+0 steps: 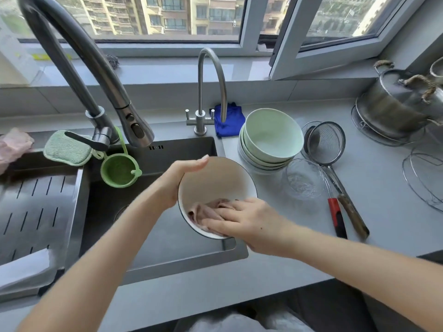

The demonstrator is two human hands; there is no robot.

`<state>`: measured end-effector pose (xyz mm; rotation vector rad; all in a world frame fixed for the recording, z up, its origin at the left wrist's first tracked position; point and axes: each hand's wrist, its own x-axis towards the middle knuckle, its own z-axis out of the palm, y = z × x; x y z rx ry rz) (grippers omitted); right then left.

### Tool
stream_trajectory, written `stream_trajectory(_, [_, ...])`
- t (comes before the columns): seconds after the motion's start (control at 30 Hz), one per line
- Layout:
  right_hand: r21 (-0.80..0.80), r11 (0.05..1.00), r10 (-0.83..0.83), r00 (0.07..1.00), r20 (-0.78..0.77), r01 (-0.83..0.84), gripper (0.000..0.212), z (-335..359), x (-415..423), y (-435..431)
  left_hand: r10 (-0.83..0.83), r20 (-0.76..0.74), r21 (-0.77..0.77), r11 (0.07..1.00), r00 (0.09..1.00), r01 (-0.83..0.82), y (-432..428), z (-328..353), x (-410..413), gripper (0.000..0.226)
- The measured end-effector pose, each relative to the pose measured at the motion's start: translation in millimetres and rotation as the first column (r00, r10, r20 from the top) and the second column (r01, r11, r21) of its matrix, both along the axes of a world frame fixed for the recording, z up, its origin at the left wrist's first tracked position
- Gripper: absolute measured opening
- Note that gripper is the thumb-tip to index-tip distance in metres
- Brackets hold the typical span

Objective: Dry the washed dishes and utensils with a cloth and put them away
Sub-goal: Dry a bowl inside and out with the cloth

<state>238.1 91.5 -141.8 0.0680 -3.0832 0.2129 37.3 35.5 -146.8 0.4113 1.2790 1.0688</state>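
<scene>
Centre of the frame: a white bowl with a dark rim, tilted toward the viewer and held over the right end of the dark sink. The left hand cups the bowl's left outer wall, with fingers curled behind it and the thumb lying along the upper rim. The right hand reaches in from the lower right with fingers nearly straight, pressing a pinkish cloth flat against the bowl's lower inner wall. Right of centre, on the grey counter: a stack of pale green bowls, a clear glass bowl just below it, and a mesh skimmer beside a red-handled utensil. Upper right: a lidded steel pot on a wire stand. Behind the sink: a slim tap with a blue cloth just to its right, and a large pull-out faucet arching from the upper left. Left of centre: a green sponge and a green strainer cup hanging at the sink's edge. Lower left: a slotted drain tray.
</scene>
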Motion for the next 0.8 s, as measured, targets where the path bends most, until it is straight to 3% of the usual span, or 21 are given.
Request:
stream_trajectory(0.07, [0.123,0.989,0.087,0.996,-0.019,-0.084,0.05,2.9,4.6,15.1,-0.136,-0.035,-0.002,0.991,0.99,0.136,10.3,7.7,-5.6,0.036])
stream_trajectory(0.17, [0.242,0.966,0.107,0.993,-0.047,-0.093,0.053,7.3,9.9,25.8,-0.075,0.033,0.134,0.989,0.997,0.07,11.7,1.1,2.3,0.037])
stream_trajectory(0.27, [0.177,0.979,-0.057,0.973,-0.222,0.098,0.046,1.6,11.1,18.5,0.138,0.093,0.29,0.944,0.986,-0.159,-5.6,-23.1,42.4,0.056])
stream_trajectory(0.33, [0.059,0.968,-0.219,0.932,-0.288,0.245,0.04,-10.8,5.1,0.1,0.396,0.103,0.31,0.859,0.913,-0.408,-4.5,-30.5,69.5,0.039])
stream_trajectory(0.4, [-0.05,0.952,-0.303,0.914,-0.271,0.301,0.037,-20.7,2.5,-12.6,0.507,0.073,0.286,0.815,0.859,-0.505,0.6,-23.5,72.3,0.013])
stream_trajectory(0.47, [-0.011,0.986,-0.162,0.956,-0.246,0.164,0.043,-21.2,12.4,-5.0,0.378,-0.025,0.206,0.908,0.925,-0.365,-0.4,-10.8,55.3,0.013])
stream_trajectory(0.53, [0.141,0.988,0.094,0.973,-0.209,-0.065,0.038,-14.6,26.2,12.3,0.031,-0.129,0.069,0.997,0.991,-0.022,0.0,1.9,36.3,0.026])
stream_trajectory(0.57, [0.197,0.968,0.192,0.963,-0.187,-0.155,0.033,-11.0,28.9,20.7,-0.146,-0.192,-0.018,0.989,0.97,0.145,4.0,8.6,28.6,0.034])
stream_trajectory(0.63, [0.269,0.935,0.279,0.948,-0.152,-0.232,0.027,-6.1,25.2,32.3,-0.316,-0.216,-0.131,0.947,0.924,0.293,13.5,23.3,18.5,0.041])
stream_trajectory(0.73, [0.366,0.915,0.245,0.954,-0.17,-0.17,0.033,-2.7,16.6,39.9,-0.239,-0.087,-0.01,0.971,0.967,0.239,18.5,30.6,11.7,0.037])
stream_trajectory(0.8, [0.352,0.934,0.147,0.96,-0.238,-0.056,0.046,-2.2,14.2,39.7,0.001,-0.052,0.134,0.991,0.999,0.006,12.6,13.5,23.4,0.041])
